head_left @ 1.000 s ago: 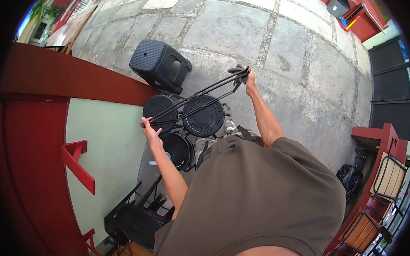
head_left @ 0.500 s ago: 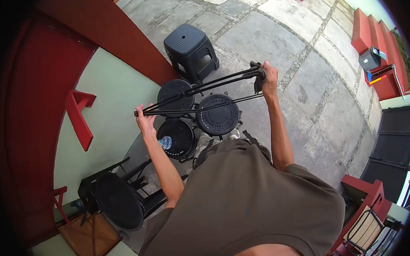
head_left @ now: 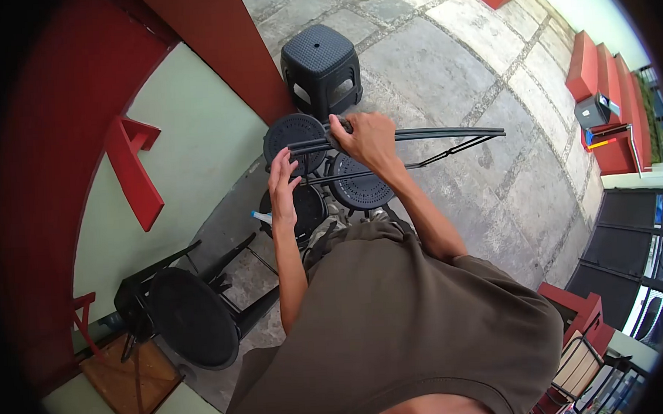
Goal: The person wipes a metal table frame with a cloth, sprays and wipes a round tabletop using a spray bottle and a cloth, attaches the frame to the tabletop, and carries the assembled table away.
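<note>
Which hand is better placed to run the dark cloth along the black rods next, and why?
Probably the right hand: it grips the dark cloth at the black rods, which extend out beyond it. The left hand is by one end, fingers spread, with no cloth visible in it.

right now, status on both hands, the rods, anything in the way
Right hand closed on black rods. Left hand open at their near end, contact unclear. Round stools beneath.
</note>
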Demonstrator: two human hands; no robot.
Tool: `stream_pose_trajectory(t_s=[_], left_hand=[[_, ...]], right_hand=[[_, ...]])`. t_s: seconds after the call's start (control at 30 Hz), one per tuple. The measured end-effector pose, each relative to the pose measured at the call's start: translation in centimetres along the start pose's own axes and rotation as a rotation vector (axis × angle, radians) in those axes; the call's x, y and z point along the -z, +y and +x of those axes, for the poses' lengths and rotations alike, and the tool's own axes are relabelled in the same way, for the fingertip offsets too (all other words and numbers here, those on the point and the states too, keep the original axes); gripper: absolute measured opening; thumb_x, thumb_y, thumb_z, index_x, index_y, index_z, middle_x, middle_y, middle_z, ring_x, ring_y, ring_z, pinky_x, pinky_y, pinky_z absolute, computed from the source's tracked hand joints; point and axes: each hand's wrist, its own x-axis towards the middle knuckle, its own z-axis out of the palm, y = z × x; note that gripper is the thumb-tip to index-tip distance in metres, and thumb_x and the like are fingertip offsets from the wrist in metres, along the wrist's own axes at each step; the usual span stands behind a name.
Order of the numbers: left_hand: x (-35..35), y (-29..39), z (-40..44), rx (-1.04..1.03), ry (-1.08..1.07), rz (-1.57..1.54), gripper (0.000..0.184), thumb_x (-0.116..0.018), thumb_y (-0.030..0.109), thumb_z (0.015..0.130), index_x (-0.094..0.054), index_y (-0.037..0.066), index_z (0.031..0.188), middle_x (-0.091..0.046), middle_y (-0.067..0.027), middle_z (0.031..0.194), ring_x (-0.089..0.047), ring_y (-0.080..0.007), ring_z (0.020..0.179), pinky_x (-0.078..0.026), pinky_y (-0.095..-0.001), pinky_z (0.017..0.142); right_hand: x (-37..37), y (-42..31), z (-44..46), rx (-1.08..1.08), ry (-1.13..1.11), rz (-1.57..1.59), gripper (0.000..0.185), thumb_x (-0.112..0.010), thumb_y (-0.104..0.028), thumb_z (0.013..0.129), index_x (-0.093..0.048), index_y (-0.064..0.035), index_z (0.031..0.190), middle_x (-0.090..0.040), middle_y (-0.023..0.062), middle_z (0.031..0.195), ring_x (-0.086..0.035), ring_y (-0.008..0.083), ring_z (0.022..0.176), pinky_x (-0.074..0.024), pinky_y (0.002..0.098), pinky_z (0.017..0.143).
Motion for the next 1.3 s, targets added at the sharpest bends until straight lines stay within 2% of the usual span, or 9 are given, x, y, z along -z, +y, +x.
stream_pose_trajectory(t_s=[0.33,0.6,0.8,0.83,0.93,0.97,1.07,1.17,1.3], left_hand=[[5.8,-3.2,5.1,0.047,-0.232,0.089,0.073,-0.030,0.065,0.100,-0.045,0.009,0.144,-0.061,-0.0135,0.129,-0.061,-0.0195,0.113,-0.041,-0.0330,0.103],[6.4,-6.1,6.8,-0.093,-0.276,-0.218,0.088,-0.016,0.073,0.095,-0.029,0.006,0.153,-0.036,-0.0119,0.154,-0.025,-0.0221,0.145,-0.011,-0.0378,0.119],[8.4,-8.8,6.9,-0.143,-0.258,-0.560,0.064,-0.026,0.042,0.104,-0.030,-0.002,0.150,-0.033,-0.0102,0.155,-0.022,-0.0208,0.147,-0.010,-0.0334,0.120],[8.5,-9.0,7.0,-0.130,-0.206,-0.594,0.057,-0.037,0.024,0.100,-0.029,0.000,0.152,-0.033,-0.0088,0.156,-0.021,-0.0220,0.148,-0.015,-0.0347,0.120],[8.9,-9.6,7.6,-0.127,-0.078,-0.051,0.061,-0.045,0.011,0.097,-0.025,0.004,0.154,-0.028,-0.0085,0.159,-0.018,-0.0216,0.149,-0.020,-0.0369,0.120],[8.6,-10.2,7.9,-0.380,0.012,0.254,0.057,-0.050,0.001,0.092,-0.037,0.004,0.148,-0.043,-0.0190,0.148,-0.039,-0.0292,0.140,-0.037,-0.0410,0.109],[9.3,-8.9,8.6,-0.386,-0.028,0.616,0.033,-0.053,0.004,0.092,-0.057,-0.002,0.124,-0.061,-0.0272,0.120,-0.058,-0.0397,0.115,-0.047,-0.0462,0.093],[8.5,-8.8,9.1,-0.338,0.031,0.830,0.013,-0.057,0.006,0.091,-0.063,-0.004,0.097,-0.065,-0.0276,0.093,-0.061,-0.0469,0.090,-0.048,-0.0513,0.079],[7.0,-8.5,8.9,-0.450,0.120,0.793,0.015,-0.060,0.009,0.091,-0.064,-0.004,0.091,-0.066,-0.0261,0.088,-0.061,-0.0473,0.086,-0.047,-0.0519,0.074]], right_hand=[[-11.8,-2.6,-3.5,0.006,-0.070,-0.020,0.043,-0.060,-0.034,0.089,-0.068,-0.0044,0.058,-0.060,0.0192,0.053,-0.061,0.0359,0.046,-0.0472,0.0435,0.046],[-15.1,-4.6,-3.3,0.076,-0.061,-0.079,0.041,-0.057,-0.031,0.093,-0.063,-0.0063,0.061,-0.063,0.0157,0.059,-0.061,0.0349,0.051,-0.0455,0.0455,0.052],[-17.7,-8.8,-3.0,0.252,-0.059,-0.081,0.029,-0.056,-0.032,0.094,-0.059,-0.0085,0.078,-0.060,0.0089,0.074,-0.060,0.0274,0.070,-0.0426,0.0402,0.065],[-18.3,-9.2,-2.9,0.269,-0.093,-0.099,0.027,-0.056,-0.034,0.094,-0.057,-0.0089,0.084,-0.056,0.0080,0.080,-0.056,0.0260,0.078,-0.0405,0.0389,0.069],[-19.6,-9.7,-2.5,0.333,-0.090,-0.118,0.028,-0.056,-0.036,0.093,-0.055,-0.0091,0.084,-0.056,0.0086,0.080,-0.056,0.0250,0.079,-0.0406,0.0388,0.069],[-19.7,-9.7,-2.4,0.342,-0.099,-0.129,0.028,-0.056,-0.036,0.093,-0.055,-0.0095,0.085,-0.056,0.0081,0.079,-0.056,0.0249,0.078,-0.0400,0.0390,0.068],[-19.2,-9.0,-2.4,0.337,-0.103,-0.114,0.028,-0.056,-0.036,0.093,-0.055,-0.0097,0.083,-0.055,0.0078,0.078,-0.055,0.0248,0.077,-0.0390,0.0390,0.068],[-17.9,-7.1,-2.6,0.354,-0.064,-0.084,0.027,-0.058,-0.034,0.093,-0.055,-0.0099,0.081,-0.055,0.0075,0.076,-0.055,0.0247,0.076,-0.0381,0.0390,0.068],[-14.1,-2.1,-3.5,0.305,0.006,-0.159,0.026,-0.061,-0.031,0.092,-0.053,-0.0104,0.077,-0.053,0.0062,0.073,-0.053,0.0241,0.074,-0.0377,0.0385,0.067]])
